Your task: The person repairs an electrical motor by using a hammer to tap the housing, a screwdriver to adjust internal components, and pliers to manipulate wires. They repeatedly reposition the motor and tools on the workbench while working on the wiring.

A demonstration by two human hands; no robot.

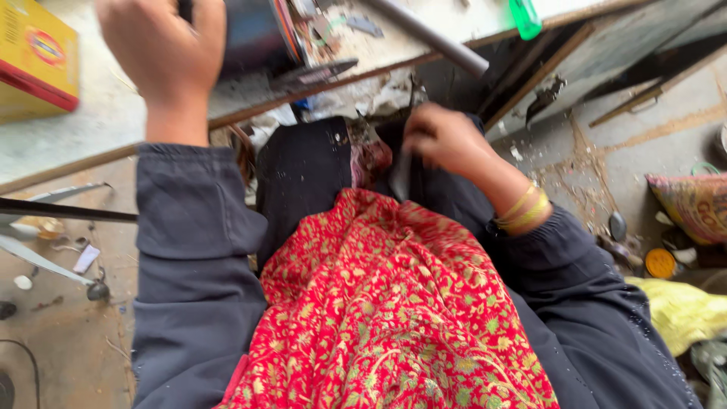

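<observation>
My right hand [443,140] pinches a thin grey metal strip [400,178], stiff and light; best held mid-length. My left hand [163,49] is fisted on something I can't identify.

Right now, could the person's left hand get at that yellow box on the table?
Probably yes. The left hand is raised over the table, with the yellow box just beside it and nothing between them.

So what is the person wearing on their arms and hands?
Both arms wear long dark navy sleeves with wide cuffs. The left sleeve ends below the bare left hand. The right sleeve is speckled with pale dust, and thin gold-coloured bangles circle the wrist behind the bare right hand. No gloves, no rings visible.
</observation>
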